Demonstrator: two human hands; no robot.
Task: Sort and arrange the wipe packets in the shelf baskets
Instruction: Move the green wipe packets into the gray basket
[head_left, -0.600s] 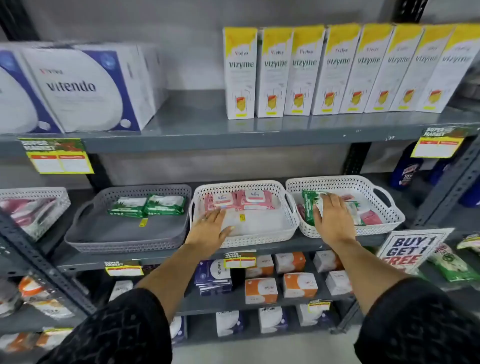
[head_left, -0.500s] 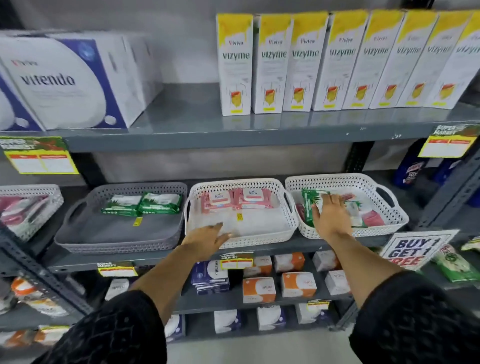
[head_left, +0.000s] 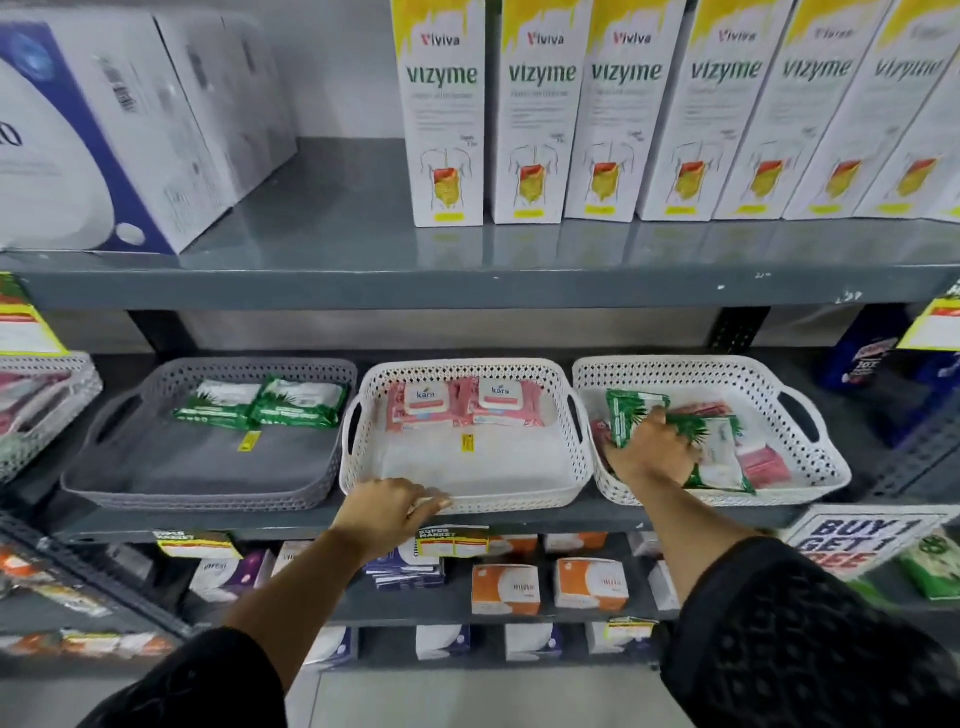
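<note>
2 green packets (head_left: 260, 404) in grey basket (head_left: 208, 467), 2 pink packets (head_left: 462, 405) in middle white basket (head_left: 467, 491).

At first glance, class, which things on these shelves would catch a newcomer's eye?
The row of tall yellow-topped Vizyme boxes along the top shelf stands out most. Below, three baskets sit side by side; the right hand reaches into the mixed right basket among green packets, the left hand at the middle basket's front rim.

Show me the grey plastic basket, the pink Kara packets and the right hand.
grey plastic basket (head_left: 197, 500): head view, front rim.
pink Kara wipe packets (head_left: 427, 402): head view, left packet's white lid.
right hand (head_left: 649, 451): head view, back of hand.
</note>
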